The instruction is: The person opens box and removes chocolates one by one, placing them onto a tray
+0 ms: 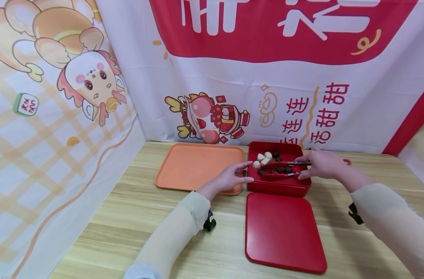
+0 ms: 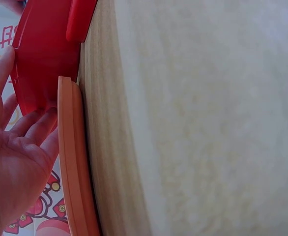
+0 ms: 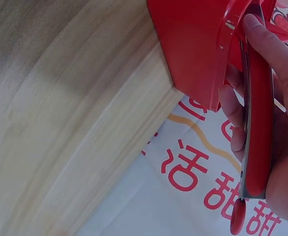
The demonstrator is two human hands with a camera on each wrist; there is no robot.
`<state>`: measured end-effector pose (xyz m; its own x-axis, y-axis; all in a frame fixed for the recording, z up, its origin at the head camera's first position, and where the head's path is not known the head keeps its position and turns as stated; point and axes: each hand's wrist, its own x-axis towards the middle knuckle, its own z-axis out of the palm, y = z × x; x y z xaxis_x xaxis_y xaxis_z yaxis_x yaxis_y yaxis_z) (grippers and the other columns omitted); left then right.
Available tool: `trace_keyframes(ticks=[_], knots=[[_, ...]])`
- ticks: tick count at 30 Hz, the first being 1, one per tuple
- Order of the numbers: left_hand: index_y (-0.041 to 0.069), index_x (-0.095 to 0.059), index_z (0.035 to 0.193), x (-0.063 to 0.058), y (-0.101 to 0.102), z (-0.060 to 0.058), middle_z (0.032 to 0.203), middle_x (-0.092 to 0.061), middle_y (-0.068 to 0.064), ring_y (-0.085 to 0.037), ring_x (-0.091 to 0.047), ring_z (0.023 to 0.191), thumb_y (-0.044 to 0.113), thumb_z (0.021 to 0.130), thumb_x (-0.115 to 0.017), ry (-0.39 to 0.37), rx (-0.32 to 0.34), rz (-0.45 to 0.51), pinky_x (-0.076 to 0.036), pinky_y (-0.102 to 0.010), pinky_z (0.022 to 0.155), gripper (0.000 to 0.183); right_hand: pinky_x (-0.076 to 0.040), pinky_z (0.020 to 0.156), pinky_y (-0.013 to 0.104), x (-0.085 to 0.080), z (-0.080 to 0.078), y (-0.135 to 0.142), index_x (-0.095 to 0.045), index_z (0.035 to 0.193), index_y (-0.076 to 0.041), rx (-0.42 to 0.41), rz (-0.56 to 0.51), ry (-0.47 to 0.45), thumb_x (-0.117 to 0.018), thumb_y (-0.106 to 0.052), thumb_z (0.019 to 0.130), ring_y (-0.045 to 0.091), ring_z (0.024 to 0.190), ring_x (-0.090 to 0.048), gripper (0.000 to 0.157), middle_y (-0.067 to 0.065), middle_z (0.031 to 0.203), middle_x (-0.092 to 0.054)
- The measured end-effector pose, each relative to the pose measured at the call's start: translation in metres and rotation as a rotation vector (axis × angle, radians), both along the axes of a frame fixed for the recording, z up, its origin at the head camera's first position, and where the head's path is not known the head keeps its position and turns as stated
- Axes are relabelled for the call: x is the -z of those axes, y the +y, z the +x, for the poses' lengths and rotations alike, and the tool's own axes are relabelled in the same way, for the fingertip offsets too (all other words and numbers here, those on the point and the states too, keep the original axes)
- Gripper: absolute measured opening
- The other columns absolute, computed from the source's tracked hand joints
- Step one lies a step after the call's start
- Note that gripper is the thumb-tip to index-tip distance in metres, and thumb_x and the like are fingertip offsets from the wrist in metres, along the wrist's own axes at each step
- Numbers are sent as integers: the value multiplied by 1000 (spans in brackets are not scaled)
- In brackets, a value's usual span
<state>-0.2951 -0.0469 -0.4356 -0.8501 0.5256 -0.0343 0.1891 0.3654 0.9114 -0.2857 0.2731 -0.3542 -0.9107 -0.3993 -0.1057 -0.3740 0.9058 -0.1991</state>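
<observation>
The right hand (image 1: 321,164) grips a pair of red and metal tongs (image 3: 259,123) by the handles, above the right side of a red box (image 1: 278,189). The tongs' red tips reach down into the box, spread apart among small pieces. White pieces (image 1: 266,159) lie toward the back left of the box, and dark pieces (image 1: 276,154) lie near them and by the tips. At the box's left side is the left hand (image 1: 234,176), its fingers extended against the outer wall and its thumb at the front corner.
An orange tray (image 1: 198,166) lies left of the box, partly under the left forearm in the head view. In front of the box a flat red lid (image 1: 283,232) rests on the wooden table (image 1: 128,224). A printed cloth (image 1: 212,73) hangs behind.
</observation>
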Motion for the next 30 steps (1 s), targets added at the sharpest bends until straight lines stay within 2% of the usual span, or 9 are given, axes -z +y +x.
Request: trace_keyframes(ticks=[9, 19, 22, 25, 30], knots=[[14, -42, 149, -1, 1, 0, 149, -42, -10, -24, -44, 133, 17, 92, -69, 16, 7, 7, -38, -33, 106, 63, -48, 65, 36, 4, -1, 4, -69, 123, -8, -17, -4, 28, -82, -54, 70, 22, 85, -57, 71, 14, 107, -67], [14, -41, 150, -5, 0, 1, 150, -42, -8, -23, -44, 133, 18, 93, -68, 8, 7, 0, -37, -33, 106, 62, -41, 57, 32, -8, 1, 11, -69, 122, -5, -20, -68, 30, -83, -49, 72, 17, 71, -52, 68, 9, 95, -66], [15, -38, 151, -8, -1, 1, 150, -41, -11, -24, -45, 132, 19, 93, -68, 19, 32, -24, -38, -34, 106, 65, -46, 59, 33, -14, 2, 14, -68, 123, -5, -12, -90, 25, -83, -46, 73, 19, 76, -56, 67, 12, 102, -66], [19, -36, 152, -11, -5, 1, 152, -39, -9, -25, -46, 131, 21, 93, -68, 32, 65, -40, -40, -34, 105, 67, -53, 66, 38, -21, 2, 16, -68, 123, -3, -21, -113, 31, -83, -46, 73, 22, 85, -62, 67, 15, 105, -69], [20, -37, 151, -18, -25, 0, 152, -38, -4, -28, -47, 130, 23, 92, -69, 74, 86, -26, -42, -38, 103, 67, -54, 74, 43, -31, 2, 18, -68, 122, -2, -37, -134, 48, -83, -47, 73, 25, 92, -63, 67, 17, 108, -69]])
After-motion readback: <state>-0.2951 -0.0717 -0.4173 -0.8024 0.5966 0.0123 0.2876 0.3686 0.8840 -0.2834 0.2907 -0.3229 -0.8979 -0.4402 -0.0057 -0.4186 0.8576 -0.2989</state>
